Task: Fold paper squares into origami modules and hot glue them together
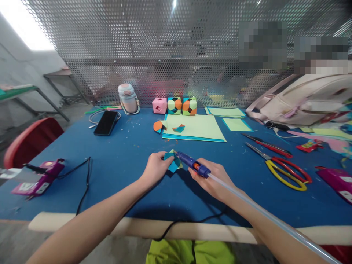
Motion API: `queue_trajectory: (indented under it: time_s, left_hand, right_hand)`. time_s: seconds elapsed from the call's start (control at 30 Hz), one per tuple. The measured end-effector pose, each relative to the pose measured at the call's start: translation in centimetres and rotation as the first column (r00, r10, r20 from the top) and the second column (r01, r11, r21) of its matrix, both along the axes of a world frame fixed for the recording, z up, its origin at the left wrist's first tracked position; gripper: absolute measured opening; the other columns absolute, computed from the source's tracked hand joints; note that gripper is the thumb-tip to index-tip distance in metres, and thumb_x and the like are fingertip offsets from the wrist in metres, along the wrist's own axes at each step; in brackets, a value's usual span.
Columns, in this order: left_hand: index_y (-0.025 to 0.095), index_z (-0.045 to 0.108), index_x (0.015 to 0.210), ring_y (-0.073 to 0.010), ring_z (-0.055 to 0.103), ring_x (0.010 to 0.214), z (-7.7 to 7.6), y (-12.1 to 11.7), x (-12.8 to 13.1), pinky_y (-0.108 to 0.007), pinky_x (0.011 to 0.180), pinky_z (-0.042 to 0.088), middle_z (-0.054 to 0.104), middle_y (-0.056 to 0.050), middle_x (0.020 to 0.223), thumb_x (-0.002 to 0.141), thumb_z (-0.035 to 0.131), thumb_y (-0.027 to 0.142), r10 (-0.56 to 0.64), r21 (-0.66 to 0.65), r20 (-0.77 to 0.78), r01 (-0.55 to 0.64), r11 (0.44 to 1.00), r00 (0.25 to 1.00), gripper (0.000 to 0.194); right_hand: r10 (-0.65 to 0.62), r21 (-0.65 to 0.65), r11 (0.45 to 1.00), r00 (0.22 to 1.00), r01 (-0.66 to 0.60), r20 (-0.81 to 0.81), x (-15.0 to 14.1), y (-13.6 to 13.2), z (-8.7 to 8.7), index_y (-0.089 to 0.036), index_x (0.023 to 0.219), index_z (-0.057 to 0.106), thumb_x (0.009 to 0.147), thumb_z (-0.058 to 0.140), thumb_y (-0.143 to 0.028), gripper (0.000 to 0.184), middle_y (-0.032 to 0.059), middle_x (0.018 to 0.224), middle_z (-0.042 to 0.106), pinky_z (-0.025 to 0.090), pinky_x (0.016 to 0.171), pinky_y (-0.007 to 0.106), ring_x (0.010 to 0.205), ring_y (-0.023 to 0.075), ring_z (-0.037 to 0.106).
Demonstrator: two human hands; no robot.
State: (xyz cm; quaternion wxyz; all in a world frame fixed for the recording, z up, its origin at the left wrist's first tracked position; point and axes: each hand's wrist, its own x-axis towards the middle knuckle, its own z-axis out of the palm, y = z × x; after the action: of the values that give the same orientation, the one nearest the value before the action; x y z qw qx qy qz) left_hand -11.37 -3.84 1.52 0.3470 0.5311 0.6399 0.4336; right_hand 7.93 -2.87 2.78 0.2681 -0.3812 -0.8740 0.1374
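My left hand pinches a small folded paper piece in blue and pale green, just above the blue table. My right hand is closed around a blue hot glue gun, whose nozzle meets or nearly meets the top of the paper. A long clear glue stick sticks out of the gun's back and runs over my right forearm. Beyond my hands, an orange folded paper piece and a small blue-and-orange one lie at the pale green paper sheets.
Paper cubes stand at the back near a bottle and perforated metal screen. A phone lies left. To the right are scissors, tweezers-like red tool and a backpack. A black cord crosses the front edge.
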Motion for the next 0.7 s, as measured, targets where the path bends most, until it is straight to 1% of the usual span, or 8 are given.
queue_trajectory:
  time_s: [0.13,0.27,0.43,0.57,0.7]
  left_hand:
    - [0.016,0.052,0.051,-0.0100,0.038,0.051,0.02,0.00,0.03,-0.023,0.050,0.029,0.045,0.004,0.050,0.068,0.057,0.036,-0.004,0.000,0.003,0.004,1.000,1.000,0.026]
    - [0.017,0.049,0.049,-0.0098,0.037,0.051,0.08,-0.02,0.02,-0.023,0.049,0.028,0.042,0.004,0.049,0.069,0.056,0.034,0.003,0.002,-0.005,-0.003,1.000,1.000,0.027]
    - [0.017,0.051,0.051,-0.0102,0.037,0.052,0.05,-0.07,0.06,-0.023,0.050,0.029,0.043,0.004,0.051,0.070,0.055,0.034,-0.013,0.001,-0.003,0.013,1.000,1.000,0.025]
    - [0.017,0.049,0.050,-0.0099,0.037,0.051,-0.02,-0.01,0.02,-0.023,0.050,0.028,0.042,0.004,0.050,0.069,0.056,0.034,-0.002,0.002,-0.006,0.002,1.000,1.000,0.027]
    - [0.016,0.052,0.053,-0.0100,0.038,0.052,-0.02,0.04,-0.02,-0.023,0.050,0.029,0.044,0.004,0.051,0.069,0.056,0.034,-0.005,0.000,-0.004,0.005,1.000,1.000,0.025]
  right_hand:
    - [0.013,0.039,0.999,1.000,-0.013,0.016,-0.02,0.04,-0.08,-0.020,0.073,0.051,0.086,0.045,-0.031,0.018,0.0023,0.066,0.062,0.040,0.055,0.023,0.056,0.0145,0.057]
    - [-0.002,0.015,1.000,1.000,0.002,0.009,-0.04,0.05,0.06,-0.020,0.072,0.051,0.086,0.045,-0.031,0.019,0.0018,0.064,0.061,0.038,0.052,0.023,0.052,0.0131,0.053]
    - [0.006,0.023,1.000,1.000,-0.006,0.009,-0.08,0.04,0.12,-0.020,0.072,0.051,0.086,0.046,-0.031,0.018,0.0017,0.064,0.061,0.038,0.053,0.023,0.053,0.0137,0.054]
    - [-0.009,0.006,1.000,1.000,0.009,-0.014,-0.01,0.02,0.17,-0.020,0.071,0.050,0.086,0.046,-0.031,0.019,0.0010,0.062,0.059,0.036,0.051,0.022,0.049,0.0120,0.050]
    - [0.004,0.004,1.000,1.000,-0.004,-0.008,-0.01,0.04,0.09,-0.020,0.072,0.051,0.085,0.046,-0.032,0.018,0.0008,0.063,0.060,0.037,0.052,0.022,0.052,0.0127,0.052]
